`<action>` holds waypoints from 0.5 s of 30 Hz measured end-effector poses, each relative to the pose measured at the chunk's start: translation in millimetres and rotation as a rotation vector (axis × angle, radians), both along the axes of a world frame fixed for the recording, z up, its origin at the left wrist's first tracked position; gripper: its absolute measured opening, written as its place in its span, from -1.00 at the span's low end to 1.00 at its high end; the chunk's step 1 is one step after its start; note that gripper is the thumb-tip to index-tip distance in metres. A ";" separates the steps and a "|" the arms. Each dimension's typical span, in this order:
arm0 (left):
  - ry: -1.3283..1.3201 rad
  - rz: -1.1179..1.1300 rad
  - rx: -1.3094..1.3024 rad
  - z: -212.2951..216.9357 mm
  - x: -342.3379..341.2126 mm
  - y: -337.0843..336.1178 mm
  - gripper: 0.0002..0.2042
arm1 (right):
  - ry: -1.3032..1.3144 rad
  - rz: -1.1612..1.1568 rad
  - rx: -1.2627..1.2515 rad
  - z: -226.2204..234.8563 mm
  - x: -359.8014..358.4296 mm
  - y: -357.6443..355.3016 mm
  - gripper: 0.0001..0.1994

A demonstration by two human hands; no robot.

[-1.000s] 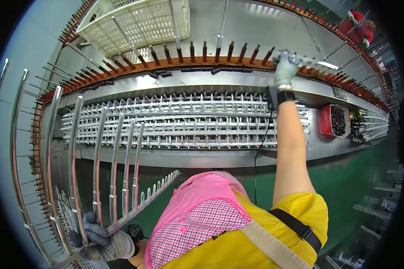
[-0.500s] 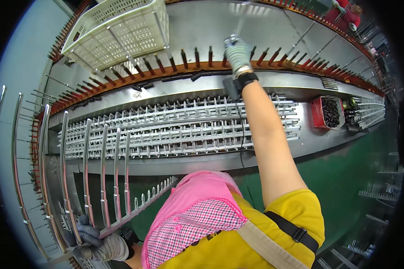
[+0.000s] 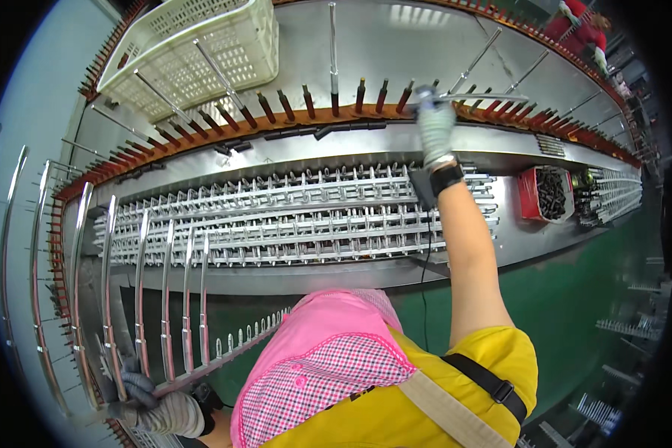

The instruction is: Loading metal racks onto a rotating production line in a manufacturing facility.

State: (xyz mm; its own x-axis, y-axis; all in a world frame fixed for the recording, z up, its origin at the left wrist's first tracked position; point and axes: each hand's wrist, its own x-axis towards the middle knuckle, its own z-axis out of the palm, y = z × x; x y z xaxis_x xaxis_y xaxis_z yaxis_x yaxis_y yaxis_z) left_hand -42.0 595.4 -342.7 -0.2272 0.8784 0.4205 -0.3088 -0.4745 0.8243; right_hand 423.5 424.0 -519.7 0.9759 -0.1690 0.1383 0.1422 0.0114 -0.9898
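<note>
At lower left my left hand (image 3: 157, 407), in a grey glove, is closed around a long metal rack bar (image 3: 201, 373). Shiny metal tubes (image 3: 142, 291) stand in a row on this bar, and its inner end shows short bare looped prongs (image 3: 250, 332). My right hand (image 3: 435, 123), gloved and blurred, reaches out over the peg line at the far side of the table. It is closed on a slim metal tube (image 3: 489, 97) that points right, nearly level. Left of that hand, another metal tube (image 3: 333, 48) stands upright on a dark peg (image 3: 334, 104).
Stacked metal racks (image 3: 276, 213) lie on the steel table. Dark pegs line a curved orange-brown rail (image 3: 276, 125) behind them. A cream plastic crate (image 3: 224, 63) stands at far left, a red box of black sleeves (image 3: 530, 194) at right. A co-worker (image 3: 579, 33) is at upper right.
My right hand has moved right, and the tube in it now lies nearly level. The pegs and their tubes have shifted left. My left hand still grips the rack bar.
</note>
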 end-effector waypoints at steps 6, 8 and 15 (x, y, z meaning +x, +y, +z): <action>0.061 0.008 -0.014 -10.4 42.0 20.4 -0.59 | -0.023 -0.027 -0.455 23.2 45.7 3.4 -0.75; 0.082 0.033 -0.016 -14.4 53.9 22.6 -0.59 | 0.114 0.082 -0.702 -1.1 58.8 15.8 -0.66; -0.005 -0.281 0.220 -4.6 -24.7 34.8 -0.61 | 0.018 0.119 -0.374 3.3 8.5 53.5 -0.82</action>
